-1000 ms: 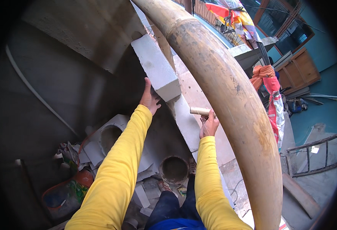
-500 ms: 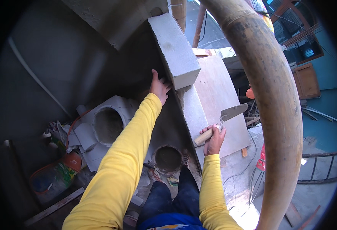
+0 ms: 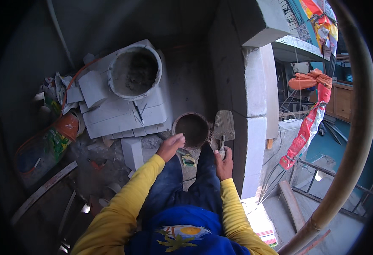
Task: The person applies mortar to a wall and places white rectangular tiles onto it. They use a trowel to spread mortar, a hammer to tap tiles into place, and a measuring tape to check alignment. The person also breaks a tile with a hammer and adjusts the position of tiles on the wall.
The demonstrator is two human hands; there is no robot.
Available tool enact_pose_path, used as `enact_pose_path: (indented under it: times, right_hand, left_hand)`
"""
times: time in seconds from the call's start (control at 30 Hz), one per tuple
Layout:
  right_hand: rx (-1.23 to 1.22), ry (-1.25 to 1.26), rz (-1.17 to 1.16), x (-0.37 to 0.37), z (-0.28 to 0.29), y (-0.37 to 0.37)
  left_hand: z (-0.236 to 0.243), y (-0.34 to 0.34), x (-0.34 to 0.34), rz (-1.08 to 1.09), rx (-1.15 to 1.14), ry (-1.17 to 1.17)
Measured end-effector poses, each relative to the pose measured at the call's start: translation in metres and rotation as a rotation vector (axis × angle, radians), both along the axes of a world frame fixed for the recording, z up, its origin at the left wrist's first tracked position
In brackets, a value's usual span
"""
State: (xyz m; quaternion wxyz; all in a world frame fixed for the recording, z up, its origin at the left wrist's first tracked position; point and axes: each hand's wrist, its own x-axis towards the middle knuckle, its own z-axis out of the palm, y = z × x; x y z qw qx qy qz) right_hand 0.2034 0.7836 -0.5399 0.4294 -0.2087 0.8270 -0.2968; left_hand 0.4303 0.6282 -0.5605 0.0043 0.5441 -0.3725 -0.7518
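My right hand [image 3: 223, 163] is closed around the handle of a trowel [image 3: 223, 124]. Grey mortar coats the trowel's flat blade, which points away from me beside the block wall. Just left of the blade, a round bucket [image 3: 174, 127] holding dark grey mortar stands on the floor by my feet. My left hand [image 3: 170, 146] hovers near the bucket's near-left side, its fingers loosely bent and nothing visible in them. To my right runs the wall of pale blocks [image 3: 255, 97], with a higher block [image 3: 266, 34] on top at its far part.
A large white bucket [image 3: 111, 76] of mortar sits on stacked pale blocks [image 3: 125, 121] at the left. An orange-rimmed container [image 3: 67, 126] lies beyond them. Outside the wall, a thick bamboo pole [image 3: 362, 106] curves past a red and orange cloth wrap [image 3: 307, 121]. A board [image 3: 46, 191] lies lower left.
My view has turned down toward the floor. The left hand has left the upper block and come back near the floor bucket. The trowel has moved from over the wall to beside that bucket.
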Motion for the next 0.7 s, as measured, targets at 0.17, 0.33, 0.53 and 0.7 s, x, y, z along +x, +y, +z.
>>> enact_pose_path:
  times: [0.17,0.33,0.53,0.7]
  right_hand:
    - [0.445,0.076,0.253,0.063,-0.125,0.058]
    - [0.368,0.084,0.116,0.119,-0.211,0.086]
    - [0.355,-0.063,0.037,0.158,-0.206,0.116]
    - [0.333,0.023,0.070,0.142,-0.179,0.156]
  left_hand:
    - [-0.047,0.180,0.176,-0.744,0.010,-0.662]
    - [-0.189,0.215,0.204,-0.276,-0.324,-0.491]
    - [-0.373,0.128,0.124,0.358,-0.095,-0.208]
    - [-0.394,0.111,0.059,0.484,-0.139,-0.004]
